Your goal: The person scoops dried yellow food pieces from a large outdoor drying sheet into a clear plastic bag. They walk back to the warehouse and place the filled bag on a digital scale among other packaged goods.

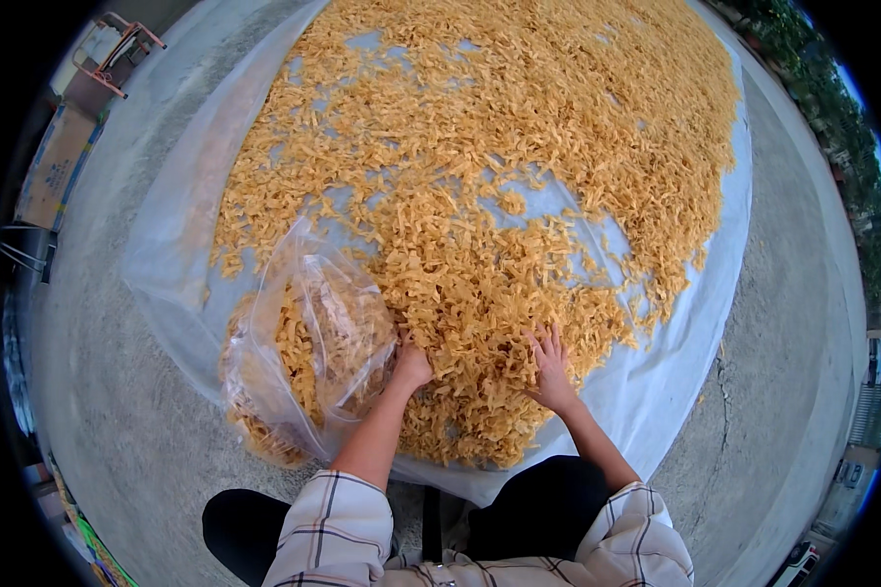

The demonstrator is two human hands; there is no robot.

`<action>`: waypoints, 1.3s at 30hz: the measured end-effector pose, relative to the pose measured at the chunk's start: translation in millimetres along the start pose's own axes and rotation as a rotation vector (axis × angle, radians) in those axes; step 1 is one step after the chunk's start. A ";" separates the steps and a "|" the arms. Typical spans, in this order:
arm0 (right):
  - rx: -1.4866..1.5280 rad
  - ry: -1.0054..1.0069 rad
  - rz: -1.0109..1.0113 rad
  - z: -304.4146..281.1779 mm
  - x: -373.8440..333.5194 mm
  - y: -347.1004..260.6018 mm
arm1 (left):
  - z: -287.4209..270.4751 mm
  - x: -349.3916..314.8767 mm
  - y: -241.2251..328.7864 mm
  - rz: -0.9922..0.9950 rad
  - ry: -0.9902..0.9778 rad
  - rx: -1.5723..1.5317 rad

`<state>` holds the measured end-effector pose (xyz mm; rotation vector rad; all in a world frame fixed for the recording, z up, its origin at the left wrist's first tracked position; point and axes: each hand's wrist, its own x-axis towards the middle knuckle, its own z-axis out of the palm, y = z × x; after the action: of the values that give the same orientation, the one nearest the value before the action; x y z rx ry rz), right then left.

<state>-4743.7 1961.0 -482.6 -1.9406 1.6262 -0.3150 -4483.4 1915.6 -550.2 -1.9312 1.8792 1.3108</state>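
Note:
A heaped pile of curled, dried golden-yellow strips [480, 323] lies before me on a white plastic sheet [656, 411]. To its left a clear plastic bag [308, 293], partly filled with the same strips, rests on the sheet's near left corner. My left hand [413, 366] is closed at the bag's right edge, beside the pile; its fingertips are partly hidden among film and strips. On the pile's right side my right hand [553, 372] lies palm down with fingers spread, touching the strips and gripping none that I can see.
More strips [578, 98] spread in a wide layer to the far end of the sheet. Grey concrete [783, 293] surrounds it. At the far left are a cardboard box [57, 166] and an orange metal frame [117, 49]. Green bushes [822, 78] line the far right.

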 end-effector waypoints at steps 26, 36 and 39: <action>0.812 0.061 0.149 25.7 39.2 -35.0 | -11.3 -60.9 83.5 0.212 -0.284 -0.847; 1.385 0.192 0.498 -25.6 20.6 -24.1 | -171.6 -175.7 92.8 0.570 -0.069 0.186; 1.410 0.189 0.492 -66.5 18.8 -53.3 | -205.4 -202.8 65.7 0.474 -0.068 -0.075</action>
<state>-4730.8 1929.1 -402.4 -0.4511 1.2646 -1.0762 -4410.7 1921.0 -263.2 -1.4948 2.3754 1.5594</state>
